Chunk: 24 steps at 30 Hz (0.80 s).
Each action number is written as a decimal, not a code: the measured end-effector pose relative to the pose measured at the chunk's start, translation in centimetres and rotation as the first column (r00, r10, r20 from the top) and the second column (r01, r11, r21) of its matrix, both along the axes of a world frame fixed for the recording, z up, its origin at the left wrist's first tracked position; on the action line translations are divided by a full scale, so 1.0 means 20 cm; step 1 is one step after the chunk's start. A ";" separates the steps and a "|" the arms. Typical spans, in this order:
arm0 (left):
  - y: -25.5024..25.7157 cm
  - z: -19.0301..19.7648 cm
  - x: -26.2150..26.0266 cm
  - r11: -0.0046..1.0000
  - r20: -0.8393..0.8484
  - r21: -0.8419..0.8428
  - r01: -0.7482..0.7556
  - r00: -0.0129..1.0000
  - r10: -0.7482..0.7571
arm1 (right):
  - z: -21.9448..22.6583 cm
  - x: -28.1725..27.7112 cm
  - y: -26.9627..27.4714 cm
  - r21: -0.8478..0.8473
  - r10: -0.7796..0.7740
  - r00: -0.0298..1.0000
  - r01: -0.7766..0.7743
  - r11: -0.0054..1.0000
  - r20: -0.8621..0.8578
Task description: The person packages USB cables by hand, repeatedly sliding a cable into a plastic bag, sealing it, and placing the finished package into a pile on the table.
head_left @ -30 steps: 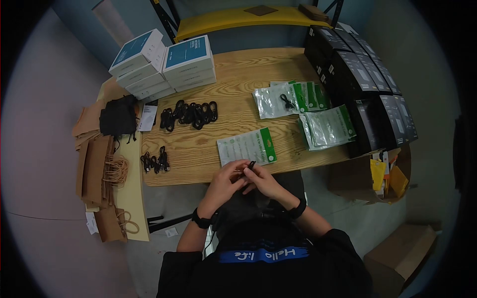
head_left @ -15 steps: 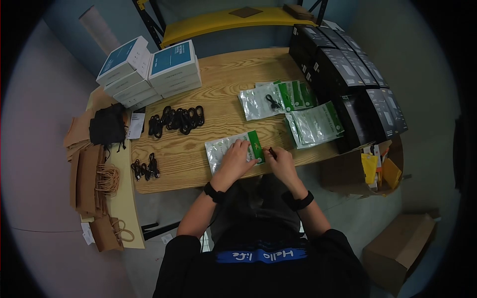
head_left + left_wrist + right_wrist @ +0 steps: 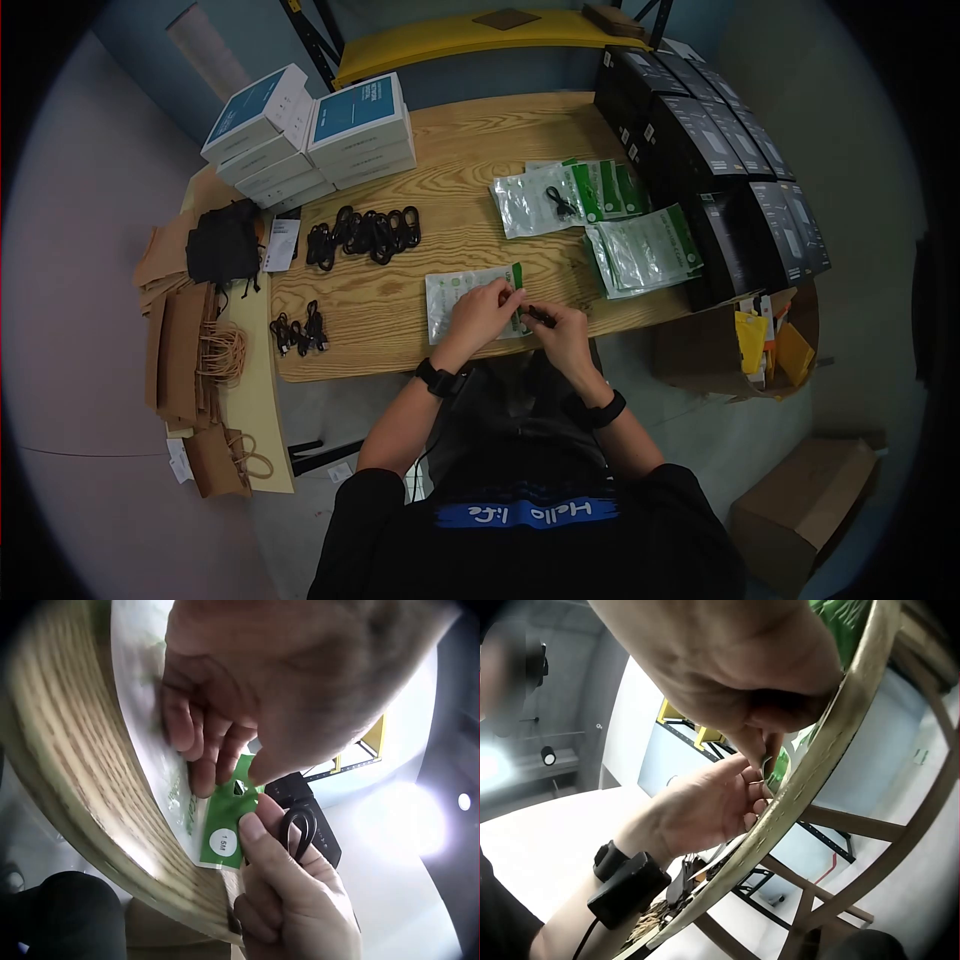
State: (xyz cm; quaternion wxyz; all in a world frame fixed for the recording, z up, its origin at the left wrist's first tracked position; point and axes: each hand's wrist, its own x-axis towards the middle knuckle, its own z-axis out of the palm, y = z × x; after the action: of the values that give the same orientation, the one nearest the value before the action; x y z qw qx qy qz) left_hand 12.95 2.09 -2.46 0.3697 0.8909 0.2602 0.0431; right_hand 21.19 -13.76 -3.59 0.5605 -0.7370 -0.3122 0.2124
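Observation:
A clear bag with a green header (image 3: 450, 292) lies at the table's front edge. My left hand (image 3: 480, 318) is over it, thumb and fingers gripping it by the green header (image 3: 223, 814), which carries a round white label. My right hand (image 3: 567, 338) holds a coiled black cable (image 3: 541, 317) and, in the left wrist view, pinches the header's edge between thumb and finger, with the cable (image 3: 301, 827) looped among the other fingers. In the right wrist view the right hand (image 3: 742, 667) hides most of the bag.
Coiled cables (image 3: 378, 236) and smaller ones (image 3: 298, 333) lie to the left. Bags (image 3: 645, 253) and another bag with a cable on it (image 3: 530, 203) lie to the right. White boxes (image 3: 360, 135) and black boxes (image 3: 700, 135) stand at the back corners.
My hands came apart from around the cable and moved onto the bag. Since half a second ago, the right hand has come up against the header, and the left has shifted its grip to it.

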 end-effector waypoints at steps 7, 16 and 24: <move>0.01 0.01 -0.03 0.989 0.020 -0.146 -0.006 1.000 0.009 | 0.01 0.01 -0.01 -0.024 -0.009 0.997 0.007 1.000 -0.076; 0.06 -0.07 -0.04 0.968 0.018 -0.250 0.007 1.000 -0.002 | 0.00 0.03 0.02 0.037 0.008 0.985 -0.002 0.999 -0.171; 0.08 -0.20 -0.03 0.924 0.168 -0.383 0.022 0.985 0.046 | -0.09 0.06 0.02 0.079 -0.004 0.987 0.017 0.997 -0.163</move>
State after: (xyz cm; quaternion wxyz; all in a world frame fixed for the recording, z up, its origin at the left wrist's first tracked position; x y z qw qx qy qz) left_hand 12.26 3.67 -6.48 0.5575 0.7927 0.2359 0.0714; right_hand 22.30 -13.45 -5.31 0.6144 -0.6957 -0.2698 0.2563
